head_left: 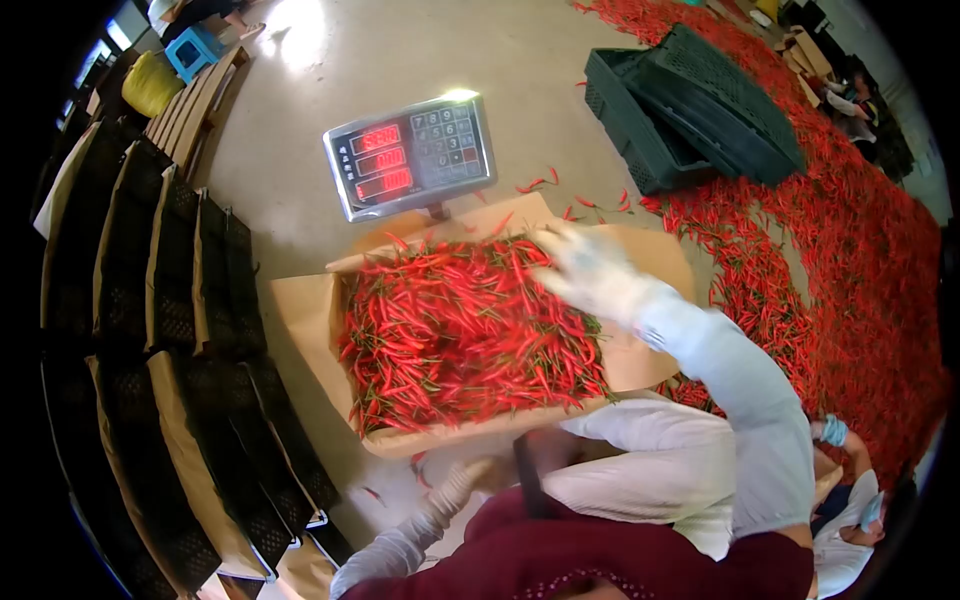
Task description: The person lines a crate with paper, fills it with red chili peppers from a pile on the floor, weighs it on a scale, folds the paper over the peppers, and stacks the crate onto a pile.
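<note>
A paper-lined crate (385, 440) full of red chili peppers (470, 330) sits in front of me, with brown paper flaps folded outward on both sides. My right hand (590, 270), in a white glove, is over the far right corner of the peppers. It is blurred, but its fingers look spread, and no pepper shows in them. My left hand (475, 478), also gloved, is low by the crate's near edge, close to my knee; its fingers are smeared and partly hidden. Just beyond the crate stands a digital scale display (410, 155) with lit red digits.
Stacked black crates (200, 420) with paper liners line the left. Dark green crates (640, 140) stand at the upper right beside a large spread of chilies (860, 290). A wooden pallet (195, 110) and blue stool (192, 52) are upper left. Other people sit at the edges.
</note>
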A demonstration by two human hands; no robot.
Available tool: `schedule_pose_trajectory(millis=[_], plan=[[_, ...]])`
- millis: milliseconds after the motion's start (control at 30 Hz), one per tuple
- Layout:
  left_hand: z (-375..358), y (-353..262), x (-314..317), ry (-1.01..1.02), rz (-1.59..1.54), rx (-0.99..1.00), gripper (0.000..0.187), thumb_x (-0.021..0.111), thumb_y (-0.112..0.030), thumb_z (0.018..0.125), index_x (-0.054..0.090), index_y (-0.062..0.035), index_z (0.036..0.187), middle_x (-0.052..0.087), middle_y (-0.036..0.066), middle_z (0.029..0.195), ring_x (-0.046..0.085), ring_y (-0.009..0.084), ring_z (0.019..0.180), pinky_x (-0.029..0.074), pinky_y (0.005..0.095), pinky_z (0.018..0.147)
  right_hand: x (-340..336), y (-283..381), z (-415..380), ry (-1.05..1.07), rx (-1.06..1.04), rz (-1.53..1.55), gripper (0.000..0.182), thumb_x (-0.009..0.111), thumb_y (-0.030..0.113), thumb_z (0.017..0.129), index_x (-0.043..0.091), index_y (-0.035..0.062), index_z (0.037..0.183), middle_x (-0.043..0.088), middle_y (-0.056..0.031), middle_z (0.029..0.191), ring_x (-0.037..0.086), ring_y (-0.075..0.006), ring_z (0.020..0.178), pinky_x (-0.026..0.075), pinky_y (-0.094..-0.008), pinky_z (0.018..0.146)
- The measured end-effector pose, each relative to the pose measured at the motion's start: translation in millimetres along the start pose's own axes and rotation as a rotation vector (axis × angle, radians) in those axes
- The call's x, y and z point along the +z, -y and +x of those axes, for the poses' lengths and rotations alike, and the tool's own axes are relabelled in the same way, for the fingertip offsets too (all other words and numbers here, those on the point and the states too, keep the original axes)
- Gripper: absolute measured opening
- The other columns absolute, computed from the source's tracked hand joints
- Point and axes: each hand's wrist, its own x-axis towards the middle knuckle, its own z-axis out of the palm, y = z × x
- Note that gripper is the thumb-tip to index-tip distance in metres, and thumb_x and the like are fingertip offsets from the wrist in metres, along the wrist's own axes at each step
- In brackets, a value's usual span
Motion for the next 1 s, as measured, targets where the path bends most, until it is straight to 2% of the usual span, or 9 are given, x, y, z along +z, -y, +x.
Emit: schedule_pose_trajectory(millis=[100, 167, 233, 300, 367, 433, 567, 833, 1000], plan=[[2.1, -38.1, 25.0, -0.027, 0.286, 0.247, 0.035, 0.055, -0.025, 0.093, 0.063, -0.002, 0.117, 0.07, 0.009, 0.093, 0.066, 0.0165, 0.075, 0.053, 0.0275, 0.068, 37.2, -80.3, -76.5, -0.217, 0.178, -0.058, 0.057, 0.057, 0.036, 0.088, 0.046, 0.002, 0.132, 0.054, -0.0261, 0.123, 0.054, -0.0375, 0.114, 0.044, -0.0423, 0.097], [-0.4, -106.2, 53.5, -0.002, 0.254, 0.14, 0.026, 0.057, -0.018, 0.091, 0.066, -0.0032, 0.11, 0.069, 0.008, 0.093, 0.065, 0.0163, 0.077, 0.052, 0.0289, 0.07, 51.4, -93.6, -99.3, 0.228, 0.573, 0.407, 0.066, 0.055, 0.042, 0.09, 0.039, 0.002, 0.14, 0.041, -0.0232, 0.143, 0.045, -0.0349, 0.127, 0.035, -0.0387, 0.108], [14.4, -120.0, 68.6, 0.045, 0.414, 0.693, 0.022, 0.058, -0.015, 0.09, 0.066, -0.0058, 0.109, 0.068, 0.008, 0.094, 0.065, 0.0197, 0.082, 0.052, 0.0308, 0.073, 77.3, -81.2, -117.2, 0.258, 0.615, 0.616, 0.069, 0.053, 0.044, 0.091, 0.035, 0.0022, 0.142, 0.039, -0.0212, 0.145, 0.042, -0.0325, 0.129, 0.033, -0.0389, 0.109], [11.1, -141.7, 75.2, 0.062, 0.492, 0.694, 0.025, 0.058, -0.018, 0.091, 0.064, -0.0051, 0.111, 0.067, 0.012, 0.099, 0.064, 0.0247, 0.09, 0.051, 0.0328, 0.079, 120.3, -75.0, -131.0, 0.357, 0.714, 1.043, 0.074, 0.048, 0.05, 0.093, 0.029, 0.0028, 0.146, 0.036, -0.0173, 0.149, 0.037, -0.0275, 0.133, 0.029, -0.0392, 0.111], [-4.0, -151.3, 81.6, 0.077, 0.565, 0.674, 0.028, 0.057, -0.02, 0.092, 0.063, -0.0043, 0.114, 0.066, 0.016, 0.105, 0.064, 0.0297, 0.099, 0.05, 0.0348, 0.085, 163.1, -98.5, -127.8, 0.323, 0.558, 0.865, 0.074, 0.049, 0.05, 0.092, 0.029, 0.0037, 0.146, 0.039, -0.0216, 0.145, 0.04, -0.0339, 0.131, 0.031, -0.0425, 0.11], [-20.6, -156.4, 79.4, 0.092, 0.674, 0.589, 0.028, 0.055, -0.021, 0.092, 0.062, -0.0058, 0.115, 0.066, 0.016, 0.104, 0.063, 0.0312, 0.098, 0.051, 0.0367, 0.084, 104.3, -62.7, -125.4, 0.075, 0.463, 0.057, 0.062, 0.049, 0.044, 0.093, 0.041, 0.0023, 0.139, 0.043, -0.0255, 0.138, 0.041, -0.042, 0.127, 0.036, -0.0448, 0.106], [-35.0, -142.6, 81.8, 0.11, 0.704, 0.632, 0.028, 0.055, -0.022, 0.092, 0.062, -0.0074, 0.115, 0.065, 0.017, 0.101, 0.063, 0.0318, 0.096, 0.051, 0.0377, 0.082, 66.6, -81.3, -118.9, -0.274, 0.263, 0.149, 0.056, 0.056, 0.034, 0.091, 0.044, 0.0025, 0.135, 0.044, -0.0274, 0.135, 0.046, -0.044, 0.122, 0.039, -0.0474, 0.103], [-27.7, -168.1, 89.4, 0.124, 0.837, 0.91, 0.029, 0.063, -0.015, 0.084, 0.063, -0.0094, 0.113, 0.065, 0.015, 0.097, 0.063, 0.0328, 0.085, 0.052, 0.0388, 0.077, -22.4, -54.6, -120.6, -0.113, 0.078, 0.289, 0.052, 0.061, 0.027, 0.088, 0.048, 0.0019, 0.131, 0.051, -0.0253, 0.13, 0.048, -0.0392, 0.122, 0.039, -0.0426, 0.104], [36.1, -193.9, 91.3, -0.218, 1.034, 1.001, 0.041, 0.066, -0.018, 0.078, 0.059, -0.0121, 0.119, 0.056, 0.015, 0.122, 0.051, 0.0341, 0.114, 0.042, 0.0479, 0.094, -61.8, -120.9, -183.5, -0.249, 0.224, 0.214, 0.042, 0.059, 0.017, 0.088, 0.054, -0.0018, 0.125, 0.057, -0.0205, 0.125, 0.053, -0.0328, 0.119, 0.039, -0.0376, 0.104]])
